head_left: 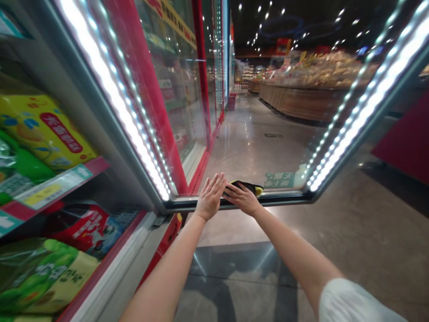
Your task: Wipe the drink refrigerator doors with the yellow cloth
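An open glass freezer door [234, 205] with bright light strips spans the view in front of me. At its bottom edge my left hand [210, 197] lies against the glass, fingers stretched out and holding nothing. Right beside it, my right hand [244, 198] presses a black cloth with yellow edging [258, 190] to the low part of the pane. The palm and fingers cover most of the cloth. The fingertips of both hands almost meet, and I cannot tell whether they touch.
To the left are freezer shelves with a yellow package [43, 129], a red bag [89, 228] and a green bag [43, 273]. Red-framed glass doors [174, 80] run beyond the open door. A wood-sided display counter [298, 100] stands across the shiny floor [355, 237].
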The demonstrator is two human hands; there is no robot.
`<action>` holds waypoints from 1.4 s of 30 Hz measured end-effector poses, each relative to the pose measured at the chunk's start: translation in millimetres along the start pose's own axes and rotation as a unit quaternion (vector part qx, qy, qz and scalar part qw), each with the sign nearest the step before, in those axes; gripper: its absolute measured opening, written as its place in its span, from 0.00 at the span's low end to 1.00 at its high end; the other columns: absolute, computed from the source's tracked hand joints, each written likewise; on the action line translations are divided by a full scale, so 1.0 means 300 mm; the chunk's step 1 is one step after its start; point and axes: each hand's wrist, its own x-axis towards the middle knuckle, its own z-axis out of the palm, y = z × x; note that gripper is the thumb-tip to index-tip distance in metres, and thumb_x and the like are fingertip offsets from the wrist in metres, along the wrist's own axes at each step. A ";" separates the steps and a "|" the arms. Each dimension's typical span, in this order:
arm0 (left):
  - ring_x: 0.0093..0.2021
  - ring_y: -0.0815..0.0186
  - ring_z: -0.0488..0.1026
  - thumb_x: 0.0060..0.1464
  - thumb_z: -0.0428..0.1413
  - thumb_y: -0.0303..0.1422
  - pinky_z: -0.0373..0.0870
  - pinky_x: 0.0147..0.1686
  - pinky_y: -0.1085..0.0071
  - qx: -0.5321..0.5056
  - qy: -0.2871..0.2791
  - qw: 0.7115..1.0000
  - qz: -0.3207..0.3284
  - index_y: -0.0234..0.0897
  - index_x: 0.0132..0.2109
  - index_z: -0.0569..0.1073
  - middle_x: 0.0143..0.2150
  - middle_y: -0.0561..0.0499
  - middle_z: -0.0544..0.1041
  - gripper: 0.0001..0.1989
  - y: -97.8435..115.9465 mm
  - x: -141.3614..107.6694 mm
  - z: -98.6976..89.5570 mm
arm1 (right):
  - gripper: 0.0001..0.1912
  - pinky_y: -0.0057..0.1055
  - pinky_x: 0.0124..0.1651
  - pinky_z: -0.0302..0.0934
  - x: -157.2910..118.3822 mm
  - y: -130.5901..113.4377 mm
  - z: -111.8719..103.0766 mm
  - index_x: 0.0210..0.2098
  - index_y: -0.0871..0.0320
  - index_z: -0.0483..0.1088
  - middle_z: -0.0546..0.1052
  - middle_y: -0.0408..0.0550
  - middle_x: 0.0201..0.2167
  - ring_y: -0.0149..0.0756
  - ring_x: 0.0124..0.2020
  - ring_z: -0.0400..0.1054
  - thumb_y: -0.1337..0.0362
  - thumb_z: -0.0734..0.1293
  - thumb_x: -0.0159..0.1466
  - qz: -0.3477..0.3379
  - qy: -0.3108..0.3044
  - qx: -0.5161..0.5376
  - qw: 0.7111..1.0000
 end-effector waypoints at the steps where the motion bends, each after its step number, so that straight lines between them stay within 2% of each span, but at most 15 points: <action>1: 0.77 0.60 0.42 0.61 0.45 0.19 0.48 0.75 0.52 0.001 0.004 1.000 0.016 0.37 0.76 0.42 0.76 0.44 0.52 0.40 0.015 0.012 0.017 | 0.27 0.45 0.73 0.49 -0.023 0.028 -0.005 0.68 0.45 0.63 0.68 0.42 0.69 0.36 0.72 0.56 0.69 0.61 0.72 -0.020 0.007 -0.007 1.000; 5: 0.77 0.61 0.42 0.61 0.44 0.18 0.47 0.75 0.53 0.014 0.011 0.998 0.052 0.37 0.76 0.43 0.75 0.44 0.54 0.39 0.049 0.029 0.066 | 0.27 0.43 0.73 0.49 -0.241 0.179 -0.056 0.67 0.48 0.64 0.67 0.38 0.70 0.36 0.70 0.59 0.73 0.60 0.71 -0.053 0.015 -0.056 0.997; 9: 0.77 0.60 0.44 0.60 0.44 0.17 0.47 0.75 0.53 0.025 -0.002 0.999 0.044 0.37 0.76 0.42 0.75 0.44 0.54 0.40 0.069 0.022 0.088 | 0.31 0.46 0.72 0.50 -0.451 0.276 -0.107 0.68 0.45 0.63 0.68 0.41 0.69 0.41 0.69 0.61 0.74 0.60 0.70 0.038 -0.008 -0.080 0.996; 11: 0.76 0.60 0.46 0.60 0.43 0.17 0.47 0.75 0.54 0.025 -0.012 0.999 0.042 0.38 0.76 0.42 0.75 0.45 0.54 0.41 0.085 0.027 0.098 | 0.30 0.50 0.71 0.51 -0.458 0.271 -0.109 0.68 0.45 0.63 0.68 0.44 0.69 0.45 0.69 0.61 0.73 0.62 0.70 0.080 -0.008 -0.080 0.993; 13: 0.76 0.61 0.47 0.60 0.44 0.17 0.47 0.75 0.54 0.022 -0.018 0.998 0.047 0.38 0.76 0.41 0.75 0.45 0.55 0.41 0.107 0.044 0.112 | 0.28 0.52 0.70 0.54 -0.394 0.238 -0.096 0.68 0.46 0.64 0.68 0.45 0.69 0.48 0.69 0.61 0.71 0.63 0.70 0.085 0.006 -0.072 0.994; 16: 0.77 0.61 0.46 0.61 0.44 0.17 0.46 0.75 0.55 0.018 -0.019 0.998 0.058 0.38 0.76 0.41 0.75 0.45 0.55 0.40 0.145 0.086 0.139 | 0.26 0.50 0.69 0.57 -0.257 0.198 -0.065 0.67 0.47 0.65 0.68 0.44 0.69 0.45 0.70 0.60 0.69 0.63 0.71 0.019 0.023 -0.031 0.999; 18: 0.77 0.61 0.46 0.61 0.44 0.18 0.46 0.75 0.55 0.017 -0.020 0.998 0.065 0.37 0.76 0.42 0.75 0.44 0.54 0.40 0.170 0.119 0.158 | 0.25 0.49 0.69 0.57 -0.216 0.206 -0.055 0.67 0.47 0.65 0.70 0.45 0.68 0.43 0.71 0.59 0.67 0.64 0.71 -0.010 0.027 -0.006 1.000; 20: 0.77 0.61 0.45 0.60 0.44 0.18 0.45 0.75 0.55 0.015 -0.021 0.997 0.071 0.37 0.76 0.43 0.75 0.45 0.54 0.40 0.191 0.146 0.173 | 0.25 0.48 0.70 0.57 -0.254 0.242 -0.063 0.67 0.46 0.65 0.69 0.45 0.68 0.41 0.71 0.59 0.68 0.64 0.72 -0.005 0.028 -0.004 1.000; 26: 0.77 0.62 0.42 0.60 0.46 0.17 0.43 0.76 0.56 0.007 -0.014 0.996 0.085 0.36 0.76 0.44 0.75 0.45 0.55 0.41 0.229 0.180 0.199 | 0.28 0.47 0.71 0.54 -0.619 0.391 -0.141 0.67 0.39 0.64 0.70 0.40 0.67 0.39 0.69 0.62 0.72 0.60 0.73 0.125 0.002 -0.063 0.990; 28: 0.77 0.63 0.41 0.59 0.46 0.17 0.43 0.76 0.56 0.003 -0.010 0.996 0.088 0.36 0.76 0.42 0.75 0.45 0.54 0.42 0.238 0.186 0.208 | 0.28 0.50 0.70 0.55 -0.676 0.409 -0.152 0.66 0.39 0.66 0.70 0.42 0.67 0.44 0.69 0.63 0.73 0.60 0.72 0.165 0.010 -0.087 0.982; 30: 0.77 0.63 0.40 0.59 0.46 0.17 0.43 0.76 0.56 -0.001 -0.005 0.996 0.090 0.37 0.76 0.41 0.75 0.46 0.54 0.42 0.250 0.196 0.218 | 0.27 0.53 0.69 0.56 -0.656 0.397 -0.149 0.65 0.41 0.68 0.69 0.44 0.68 0.48 0.69 0.62 0.72 0.61 0.72 0.186 0.021 -0.097 0.978; 32: 0.77 0.63 0.40 0.59 0.46 0.17 0.43 0.76 0.56 -0.003 -0.001 0.996 0.092 0.37 0.76 0.40 0.76 0.46 0.54 0.43 0.264 0.210 0.230 | 0.27 0.53 0.69 0.56 -0.580 0.365 -0.138 0.66 0.41 0.67 0.68 0.45 0.69 0.50 0.70 0.60 0.71 0.63 0.71 0.181 0.027 -0.092 0.979; 36: 0.77 0.62 0.39 0.59 0.46 0.17 0.43 0.75 0.55 -0.003 -0.007 0.996 0.091 0.37 0.76 0.38 0.76 0.45 0.52 0.43 0.287 0.239 0.246 | 0.28 0.48 0.71 0.55 -0.450 0.331 -0.129 0.68 0.39 0.63 0.66 0.41 0.70 0.43 0.71 0.58 0.68 0.64 0.72 0.101 0.017 -0.061 0.993; 39: 0.77 0.61 0.39 0.59 0.46 0.17 0.44 0.75 0.54 -0.005 -0.021 0.997 0.080 0.37 0.77 0.39 0.76 0.45 0.51 0.43 0.286 0.251 0.251 | 0.28 0.46 0.71 0.55 -0.506 0.368 -0.151 0.67 0.38 0.64 0.67 0.39 0.69 0.40 0.71 0.59 0.69 0.64 0.72 0.095 0.013 -0.045 0.994; 42: 0.77 0.62 0.40 0.59 0.45 0.17 0.45 0.75 0.55 -0.008 -0.036 0.997 0.070 0.37 0.77 0.40 0.76 0.45 0.52 0.42 0.276 0.253 0.257 | 0.27 0.47 0.72 0.56 -0.649 0.424 -0.181 0.63 0.39 0.70 0.70 0.39 0.67 0.40 0.70 0.60 0.73 0.63 0.71 0.190 0.056 -0.052 0.979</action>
